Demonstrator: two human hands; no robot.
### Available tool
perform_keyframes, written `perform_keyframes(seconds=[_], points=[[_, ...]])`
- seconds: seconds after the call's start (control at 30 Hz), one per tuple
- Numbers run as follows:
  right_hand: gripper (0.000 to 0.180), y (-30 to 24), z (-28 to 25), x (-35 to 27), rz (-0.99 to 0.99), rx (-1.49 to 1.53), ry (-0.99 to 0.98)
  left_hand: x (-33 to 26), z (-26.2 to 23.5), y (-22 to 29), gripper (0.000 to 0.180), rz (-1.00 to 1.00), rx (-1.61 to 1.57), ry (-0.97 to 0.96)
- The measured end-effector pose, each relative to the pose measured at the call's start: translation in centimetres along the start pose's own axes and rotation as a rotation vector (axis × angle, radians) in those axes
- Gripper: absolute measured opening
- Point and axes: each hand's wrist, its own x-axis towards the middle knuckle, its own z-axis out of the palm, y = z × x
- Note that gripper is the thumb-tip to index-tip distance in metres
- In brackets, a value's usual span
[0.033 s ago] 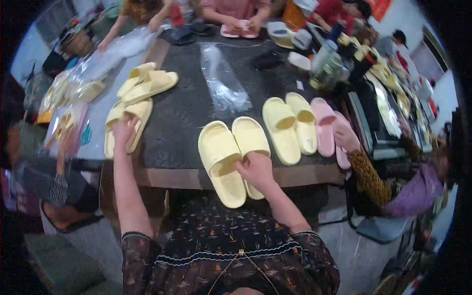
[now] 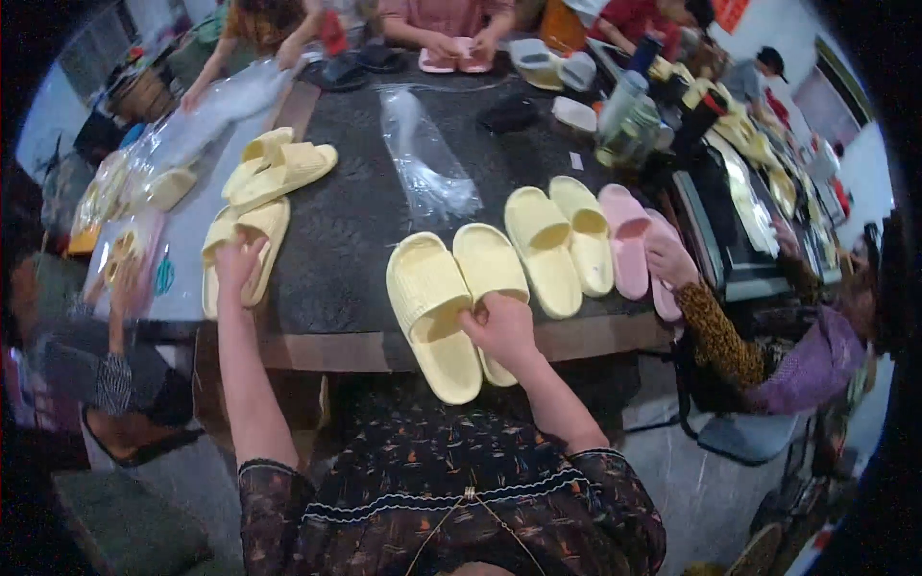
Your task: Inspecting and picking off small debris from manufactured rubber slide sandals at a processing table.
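Observation:
My right hand (image 2: 499, 326) is closed on the heel ends of a pale yellow pair of slides (image 2: 432, 298) lying side by side at the front edge of the dark table (image 2: 336, 240). The fingers curl between the two slides. My left arm stretches out to the left, and my left hand (image 2: 235, 261) grips another pair of yellow slides (image 2: 254, 230) at the table's left edge.
A second yellow pair (image 2: 562, 235) and a pink pair (image 2: 629, 240) lie to the right, with another person's hand (image 2: 667, 259) on the pink ones. More stacked yellow slides (image 2: 279, 168) and a clear plastic bag (image 2: 427, 163) lie further back. Other people sit around the table.

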Motion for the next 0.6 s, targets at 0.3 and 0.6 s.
perform_keyframes(seconds=[0.3,0.6], points=[[0.035,7.0,-8.5,0.7,0.185,-0.261,0.372,-10.3,-6.0,12.7,0.084,0.016,0.058,-0.285],[0.037,13.5,-14.1,4.1,0.363,-0.409,0.481,-18.7,-9.2,22.3,0.08,0.357,-0.242,-0.365]])
